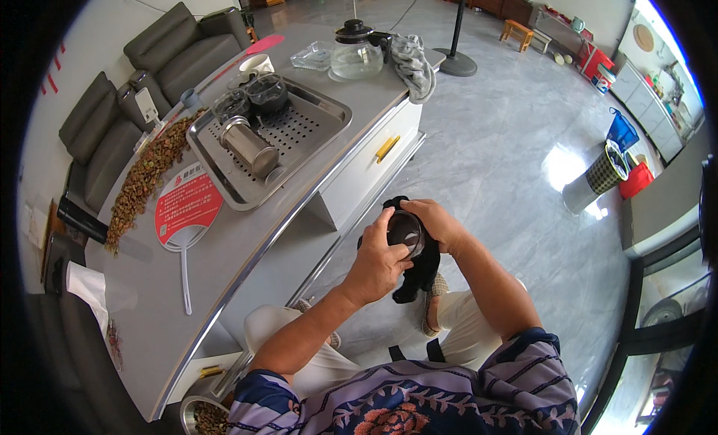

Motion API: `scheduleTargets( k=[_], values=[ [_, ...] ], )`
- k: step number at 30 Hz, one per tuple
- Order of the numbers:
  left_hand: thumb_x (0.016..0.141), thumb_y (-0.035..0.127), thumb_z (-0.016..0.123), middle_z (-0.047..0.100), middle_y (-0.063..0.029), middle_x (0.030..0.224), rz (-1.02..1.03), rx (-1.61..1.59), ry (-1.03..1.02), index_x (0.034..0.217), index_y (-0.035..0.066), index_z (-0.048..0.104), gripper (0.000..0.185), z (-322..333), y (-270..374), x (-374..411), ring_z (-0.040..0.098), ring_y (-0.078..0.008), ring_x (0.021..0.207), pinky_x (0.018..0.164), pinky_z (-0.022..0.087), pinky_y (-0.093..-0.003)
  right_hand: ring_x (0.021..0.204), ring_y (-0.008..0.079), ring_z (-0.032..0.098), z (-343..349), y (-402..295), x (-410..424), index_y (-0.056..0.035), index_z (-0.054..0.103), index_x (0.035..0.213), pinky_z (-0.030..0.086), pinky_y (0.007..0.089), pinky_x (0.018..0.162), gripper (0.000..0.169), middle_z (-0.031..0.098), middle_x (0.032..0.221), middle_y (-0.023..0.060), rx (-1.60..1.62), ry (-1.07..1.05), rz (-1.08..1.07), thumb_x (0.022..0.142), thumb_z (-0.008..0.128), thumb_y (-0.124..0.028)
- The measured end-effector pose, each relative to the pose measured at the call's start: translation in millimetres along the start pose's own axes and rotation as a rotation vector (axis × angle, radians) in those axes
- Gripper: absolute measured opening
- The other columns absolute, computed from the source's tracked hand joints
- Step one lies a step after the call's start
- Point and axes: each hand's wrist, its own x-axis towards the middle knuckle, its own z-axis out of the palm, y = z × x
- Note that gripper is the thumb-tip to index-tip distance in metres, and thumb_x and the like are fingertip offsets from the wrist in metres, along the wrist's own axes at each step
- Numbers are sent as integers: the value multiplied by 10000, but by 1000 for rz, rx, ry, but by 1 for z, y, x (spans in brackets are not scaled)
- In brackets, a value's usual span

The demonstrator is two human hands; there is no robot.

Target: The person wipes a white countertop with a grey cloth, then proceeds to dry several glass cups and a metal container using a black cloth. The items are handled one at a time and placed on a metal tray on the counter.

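Both my hands hold a small clear glass cup (pixel 405 231) above the floor, beside the table. My left hand (pixel 377 261) grips its rim and near side with spread fingers. On the far right side, my right hand (pixel 435 222) presses a black cloth (pixel 419 272) around the cup, and the cloth hangs down below. On the grey table, a perforated stainless steel tray (pixel 235 197) bears a metal cylindrical strainer (pixel 249 146) lying on its side and several glass cups (pixel 267 93) at its far corner. Behind the tray stands a white mug (pixel 257 64).
A glass kettle (pixel 357 56) and a grey cloth (pixel 414 65) stand near the table's far end. A red-and-white hand fan (pixel 189 211) and a long heap of brown dried pieces (pixel 146 171) lie left. A metal bowl (pixel 190 418) is below the near corner. A patterned bin (pixel 606 169) stands right.
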Motion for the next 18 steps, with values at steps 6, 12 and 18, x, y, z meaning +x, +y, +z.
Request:
scheduleTargets(
  k=[6, 12, 18],
  values=[
    [690, 66, 776, 381, -229, 1375, -7, -85, 65, 739, 7, 613, 180, -4, -3, 3, 500, -334, 1139, 959, 418, -416, 821, 167, 600, 0, 5, -7, 45, 600, 1016, 479, 288, 767, 362, 652, 920, 111, 111, -51, -248, 957, 464, -285],
    [744, 20, 727, 525, -206, 1212, -287, -401, 110, 757, -20, 620, 115, 1, -16, 6, 465, -301, 1219, 868, 459, -375, 784, 126, 537, 18, 19, 0, 43, 573, 1052, 475, 301, 692, 417, 643, 900, 71, -131, 222, -411, 985, 437, -346],
    [758, -3, 671, 597, -244, 1120, -460, -488, 124, 878, 1, 683, 121, 14, -42, 3, 376, -392, 1293, 936, 440, -424, 859, 408, 525, 50, 35, -5, 35, 483, 1007, 439, 416, 763, 295, 553, 926, 214, -657, 474, -670, 945, 493, -254]
  ],
)
